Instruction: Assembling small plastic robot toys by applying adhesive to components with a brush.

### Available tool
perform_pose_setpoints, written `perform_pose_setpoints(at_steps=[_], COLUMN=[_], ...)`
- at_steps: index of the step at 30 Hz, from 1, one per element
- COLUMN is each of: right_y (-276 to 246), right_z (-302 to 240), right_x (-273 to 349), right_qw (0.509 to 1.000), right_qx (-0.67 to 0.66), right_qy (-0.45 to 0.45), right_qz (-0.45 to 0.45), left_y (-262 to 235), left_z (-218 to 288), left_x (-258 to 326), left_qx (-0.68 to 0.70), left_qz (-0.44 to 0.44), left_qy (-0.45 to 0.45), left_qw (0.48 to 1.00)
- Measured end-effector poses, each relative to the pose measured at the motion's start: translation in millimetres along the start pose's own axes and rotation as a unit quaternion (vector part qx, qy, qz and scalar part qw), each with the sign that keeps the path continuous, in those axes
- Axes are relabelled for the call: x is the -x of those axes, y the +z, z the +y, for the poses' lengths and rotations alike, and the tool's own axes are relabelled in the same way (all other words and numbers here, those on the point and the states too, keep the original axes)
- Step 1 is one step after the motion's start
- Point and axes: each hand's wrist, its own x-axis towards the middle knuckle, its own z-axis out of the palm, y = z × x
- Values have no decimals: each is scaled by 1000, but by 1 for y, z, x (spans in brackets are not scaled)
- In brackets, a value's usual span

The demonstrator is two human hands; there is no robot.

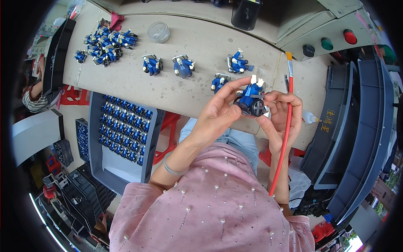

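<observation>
The left hand (218,111) and the right hand (281,115) are raised together above the near edge of the worktop (184,84), and between them they hold a small blue toy figure (251,101) with dark wheels. The grip of the left hand is closed on the left side of the figure, with the thumb on top and the fingers under it. The grip of the right hand is closed on the right side of the figure and also holds a red paintbrush (285,130), whose bristles point away from the person. On the worktop behind the hands lie four similar figures apart from each other, and a pile of figures (105,44) lies at the far left corner, near a clear round lid (159,32). A grey tray (121,138) with rows of blue figures stands at the left, lower than the worktop.
</observation>
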Motion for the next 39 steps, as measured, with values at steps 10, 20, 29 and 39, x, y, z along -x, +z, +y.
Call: perform_pose_setpoints(at_steps=[10,20,29,39], right_y=[2,2,2,4], right_z=[-1,-3,-2,-4], right_x=[1,1,2,2], right_qw=[1000,998,996,993], right_qx=[-12,-7,-12,-3], right_qy=[27,61,84,117], right_qz=[4,3,-1,5], left_y=[3,2,4,4], left_z=[7,5,6,7], left_x=[0,-2,1,2], left_qx=[-123,-193,-270,-291], left_qz=[58,42,57,65], left_qy=[39,118,139,143], left_qw=[990,973,951,944])
